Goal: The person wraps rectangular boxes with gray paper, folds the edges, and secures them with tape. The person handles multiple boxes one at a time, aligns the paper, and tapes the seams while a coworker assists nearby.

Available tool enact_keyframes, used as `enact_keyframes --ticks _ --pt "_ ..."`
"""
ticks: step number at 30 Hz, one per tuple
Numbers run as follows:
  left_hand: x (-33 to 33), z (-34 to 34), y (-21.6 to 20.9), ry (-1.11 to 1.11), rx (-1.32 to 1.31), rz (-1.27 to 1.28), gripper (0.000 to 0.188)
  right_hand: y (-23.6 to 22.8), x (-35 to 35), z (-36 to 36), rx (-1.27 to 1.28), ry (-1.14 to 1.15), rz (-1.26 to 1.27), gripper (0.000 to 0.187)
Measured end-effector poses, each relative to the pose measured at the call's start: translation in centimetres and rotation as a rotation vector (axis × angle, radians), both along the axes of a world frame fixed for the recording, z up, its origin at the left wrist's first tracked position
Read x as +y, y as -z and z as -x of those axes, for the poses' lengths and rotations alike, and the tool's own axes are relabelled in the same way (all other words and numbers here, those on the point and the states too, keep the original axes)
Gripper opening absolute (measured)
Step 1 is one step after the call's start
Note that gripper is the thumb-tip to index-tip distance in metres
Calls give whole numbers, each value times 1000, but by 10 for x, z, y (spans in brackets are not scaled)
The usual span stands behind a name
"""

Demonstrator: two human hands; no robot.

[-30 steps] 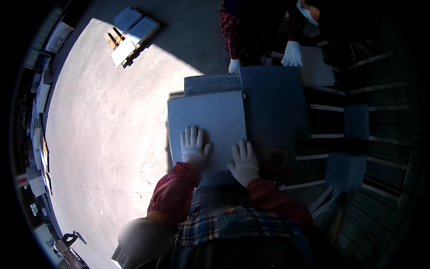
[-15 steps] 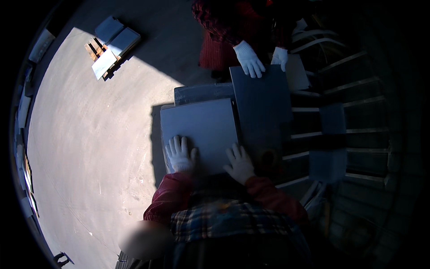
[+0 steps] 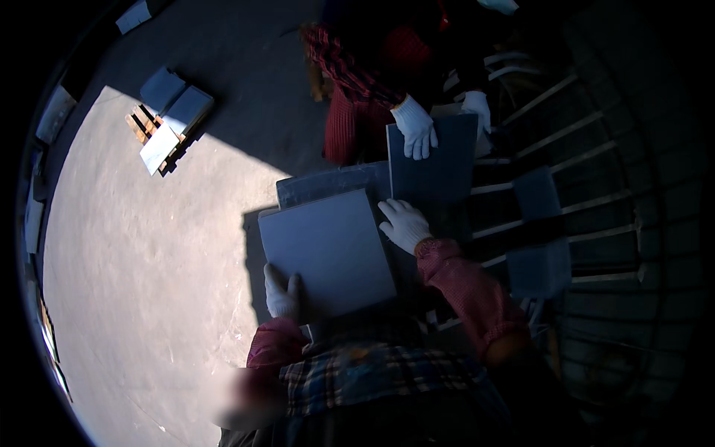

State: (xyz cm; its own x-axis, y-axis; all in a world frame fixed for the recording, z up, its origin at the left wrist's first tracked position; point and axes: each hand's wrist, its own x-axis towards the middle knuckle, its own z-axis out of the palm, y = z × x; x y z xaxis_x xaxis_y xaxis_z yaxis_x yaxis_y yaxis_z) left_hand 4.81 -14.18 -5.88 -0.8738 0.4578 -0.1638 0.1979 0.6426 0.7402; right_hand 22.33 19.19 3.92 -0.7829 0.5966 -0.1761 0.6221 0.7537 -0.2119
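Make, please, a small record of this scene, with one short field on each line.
left hand: white-gloved, at the left edge of the pale square panel
right hand: white-gloved, fingers extended, beside the panel's right edge; contact unclear
co-worker: one gloved hand on the dark panel, the other near its upper right corner
wooden pallet: bears flat panels, upper left of view
floor: partly sunlit, partly shaded
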Motion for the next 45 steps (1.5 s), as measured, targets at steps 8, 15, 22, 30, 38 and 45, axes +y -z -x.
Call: enact_keyframes --ticks 8,15,22,30,38,45 --pt "-3 47 0 -120 -751 -446 68 12 -22 33 -27 391 417 68" --pt "-20 60 19 -42 -1228 -671 64 37 -114 12 -60 568 523 92" --pt "-18 42 24 -34 -1390 -752 63 64 -119 -39 -39 572 590 95" --pt "-11 28 16 -90 -1412 -713 56 68 -109 -51 -74 554 586 94" --pt "8 37 -32 -74 -1351 -642 62 23 -99 -31 -68 658 661 92" --pt "25 46 -56 -1 -1193 -535 68 14 -85 -20 -106 691 621 93"
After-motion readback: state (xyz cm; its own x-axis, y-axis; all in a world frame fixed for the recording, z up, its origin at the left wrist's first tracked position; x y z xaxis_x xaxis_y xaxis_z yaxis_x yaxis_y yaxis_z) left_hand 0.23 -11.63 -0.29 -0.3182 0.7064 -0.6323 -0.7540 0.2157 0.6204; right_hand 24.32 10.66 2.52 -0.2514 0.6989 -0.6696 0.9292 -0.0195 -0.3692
